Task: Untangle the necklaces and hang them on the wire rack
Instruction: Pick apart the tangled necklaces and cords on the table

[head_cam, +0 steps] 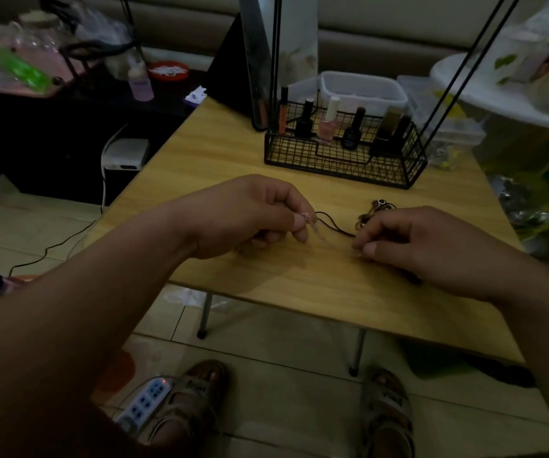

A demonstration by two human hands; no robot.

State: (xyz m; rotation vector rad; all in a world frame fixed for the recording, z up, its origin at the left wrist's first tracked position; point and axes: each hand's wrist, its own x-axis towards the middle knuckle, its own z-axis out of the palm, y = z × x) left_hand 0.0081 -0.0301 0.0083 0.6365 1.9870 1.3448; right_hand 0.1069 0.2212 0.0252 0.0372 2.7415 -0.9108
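**Two hands, one thin cord drawn between them**

Both hands are pinching. The left hand (253,214) nips a small pale, glinting pendant or clasp at thumb and forefinger; the right hand (412,241) pinches the other end of the thin black cord necklace (332,226), which spans the gap just above the pale wooden worktop (220,140). Just beyond the right hand's knuckles lies the dark beaded tangle (377,209). Judging by looks, all is light, limp and snag-prone: best held near knots, teased, never tugged. Farther out stands the black wire rack (342,160).
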